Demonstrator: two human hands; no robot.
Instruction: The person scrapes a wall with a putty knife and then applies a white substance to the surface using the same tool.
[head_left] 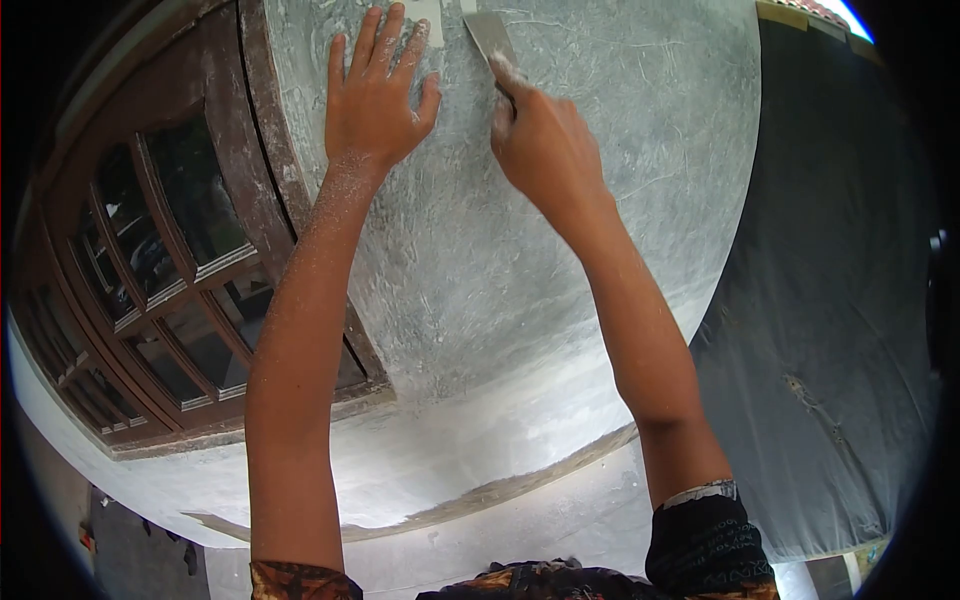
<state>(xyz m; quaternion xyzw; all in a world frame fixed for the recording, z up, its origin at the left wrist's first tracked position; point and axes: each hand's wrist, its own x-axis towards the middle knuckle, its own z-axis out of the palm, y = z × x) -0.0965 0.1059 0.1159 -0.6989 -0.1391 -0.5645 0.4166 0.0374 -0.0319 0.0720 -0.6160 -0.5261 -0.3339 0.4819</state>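
Bare hands and forearms. White dust speckles the left hand (378, 110) and wrist and the right hand's (548, 145) index finger. At 7 o'clock, the left sleeve (305, 582) is dark with orange-brown patterning. At 5 o'clock, the right sleeve (708, 545) is black, with faint small lettering and a whitish, rough-looking edge. The shirt (550, 582) at 6 o'clock is dark, mottled.

Wall (480, 270): grey, mottled, streaked, turning whiter well below the right hand's (550, 145) grip on the scraper (490, 38). Small cream patch (432, 25) on it, left of the grip; window (235, 265) set in it, farther left. Rough brownish strip (500, 491) runs low, well below the grip.
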